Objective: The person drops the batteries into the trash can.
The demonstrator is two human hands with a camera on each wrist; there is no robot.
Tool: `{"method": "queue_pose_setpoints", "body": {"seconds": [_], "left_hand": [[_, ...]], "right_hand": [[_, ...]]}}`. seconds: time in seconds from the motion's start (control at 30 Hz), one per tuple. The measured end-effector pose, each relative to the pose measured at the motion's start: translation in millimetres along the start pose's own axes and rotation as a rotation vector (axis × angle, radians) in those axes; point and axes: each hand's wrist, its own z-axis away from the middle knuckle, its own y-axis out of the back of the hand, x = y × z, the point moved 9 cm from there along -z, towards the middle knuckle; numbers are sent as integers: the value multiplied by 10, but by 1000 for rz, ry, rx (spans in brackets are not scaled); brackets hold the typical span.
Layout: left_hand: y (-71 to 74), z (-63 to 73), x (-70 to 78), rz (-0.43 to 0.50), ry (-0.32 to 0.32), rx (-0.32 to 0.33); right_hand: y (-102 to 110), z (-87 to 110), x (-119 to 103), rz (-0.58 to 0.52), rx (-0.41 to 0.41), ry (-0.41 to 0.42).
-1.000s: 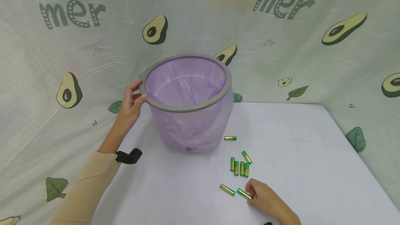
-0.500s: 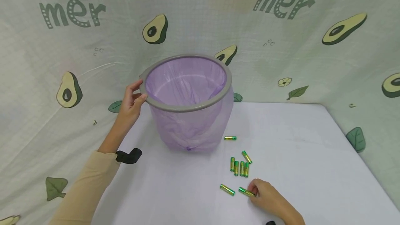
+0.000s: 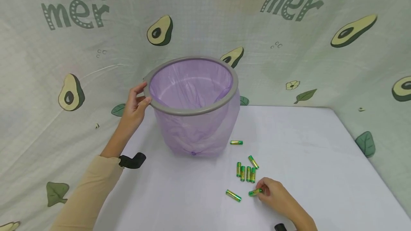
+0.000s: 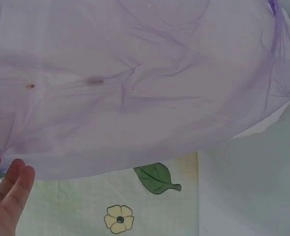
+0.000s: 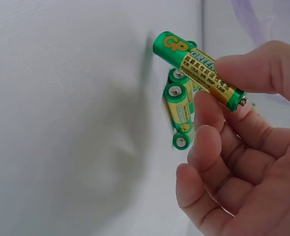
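My left hand grips the grey rim of a bin lined with a purple plastic bag, thumb in front and fingers behind the edge. In the left wrist view the bag fills most of the frame, and fingertips show at lower left. Low on the right, my right hand pinches a green and gold battery near one end. The right wrist view shows this battery between thumb and index finger, its metal nub toward the palm, the other fingers curled loosely below.
Several matching batteries lie grouped in front of the right hand. One battery lies to its left, and another beside the bin's base. The white table meets an avocado-print cloth behind and at the sides.
My right hand has moved slightly up, and the battery in its fingers has turned from slanting down rightward to slanting up rightward. The left hand and bin stay put.
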Motion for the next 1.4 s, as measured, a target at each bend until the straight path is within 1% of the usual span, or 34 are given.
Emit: {"method": "queue_pose_setpoints", "body": {"seconds": [0.07, 0.17, 0.3, 0.4, 0.53, 0.7, 0.97, 1.13, 1.4], "left_hand": [[1, 2, 5, -4, -1, -1], [2, -1, 4, -1, -4, -3], [14, 0, 2, 3, -1, 0], [24, 3, 3, -3, -1, 2], [27, 5, 3, -6, 1, 2], [25, 12, -6, 0, 10, 1], [10, 18, -1, 10, 12, -12], [6, 13, 3, 13, 11, -14], [11, 15, -7, -5, 13, -12]], "right_hand": [[27, 1, -13, -8, 9, -1], [72, -4, -53, -8, 27, 33], [140, -35, -105, -7, 58, 50], [212, -64, -133, -13, 94, 20], [361, -104, -228, -4, 168, 21], [614, -143, -418, 31, 273, 87], [964, -168, -741, 23, 388, 221], [1121, -201, -933, -1, 424, 284], [1345, -291, -1201, -41, 453, 335]]}}
